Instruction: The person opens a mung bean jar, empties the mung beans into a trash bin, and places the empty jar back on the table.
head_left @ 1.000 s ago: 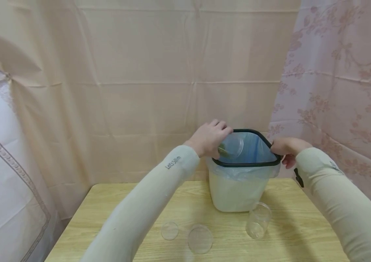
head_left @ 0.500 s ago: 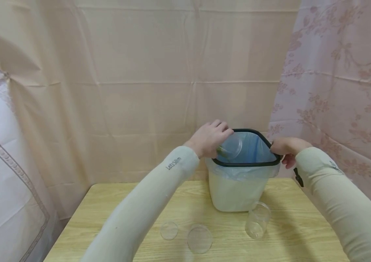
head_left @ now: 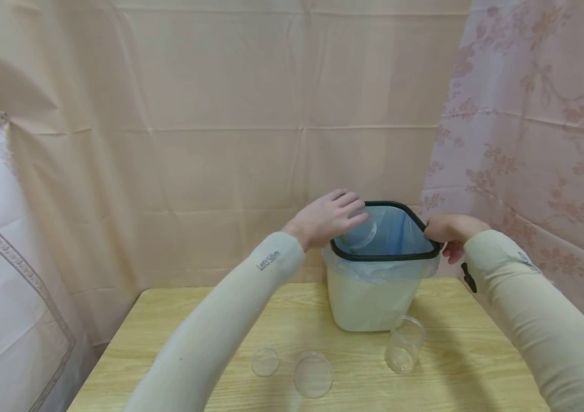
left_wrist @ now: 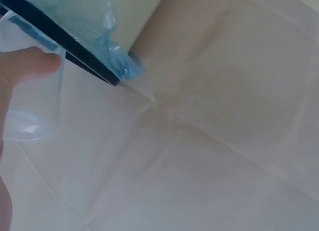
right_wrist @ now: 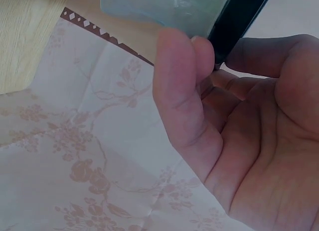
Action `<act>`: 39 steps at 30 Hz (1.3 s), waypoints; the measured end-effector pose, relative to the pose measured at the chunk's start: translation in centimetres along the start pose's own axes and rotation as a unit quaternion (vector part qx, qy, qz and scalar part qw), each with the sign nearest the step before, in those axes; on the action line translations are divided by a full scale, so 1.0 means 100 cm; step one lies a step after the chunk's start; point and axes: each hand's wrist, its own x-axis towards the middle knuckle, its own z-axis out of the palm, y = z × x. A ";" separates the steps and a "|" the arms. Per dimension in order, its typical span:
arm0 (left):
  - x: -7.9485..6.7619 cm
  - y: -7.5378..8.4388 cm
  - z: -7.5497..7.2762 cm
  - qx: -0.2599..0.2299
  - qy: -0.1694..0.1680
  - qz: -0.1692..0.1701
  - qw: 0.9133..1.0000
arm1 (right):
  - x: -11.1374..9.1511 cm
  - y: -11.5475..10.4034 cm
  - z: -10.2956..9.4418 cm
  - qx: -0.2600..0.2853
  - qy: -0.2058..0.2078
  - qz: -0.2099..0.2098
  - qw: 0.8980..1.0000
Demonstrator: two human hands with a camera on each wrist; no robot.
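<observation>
My left hand holds a clear plastic jar, tilted with its mouth over the trash can. Fingers and thumb wrap its side, and the jar looks see-through in the left wrist view. The can is pale, with a black rim and a thin bluish liner folded over the edge. On the can's right side, my right hand grips the rim, its thumb and fingers closing on the black edge in the right wrist view. What lies at the can's bottom is hidden.
A second clear jar stands in front of the can on the wooden table. A small clear lid and a larger clear lid lie to its left. Beige cloth hangs behind, floral cloth at right.
Green matter seen in the tilted jar earlier is no longer visible there. My left hand has turned and shifted slightly left. My right hand stays on the rim.
</observation>
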 end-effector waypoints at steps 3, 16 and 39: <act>0.000 0.000 0.001 0.050 0.006 0.024 0.998 | 0.000 0.000 0.000 -0.003 0.000 -0.002 1.000; 0.004 -0.004 -0.006 -0.237 -0.022 -0.151 0.959 | -0.001 0.001 0.000 -0.007 0.003 0.001 1.000; 0.002 -0.001 -0.029 -0.560 -0.070 -0.490 0.665 | 0.001 0.003 0.000 0.001 0.006 0.004 1.000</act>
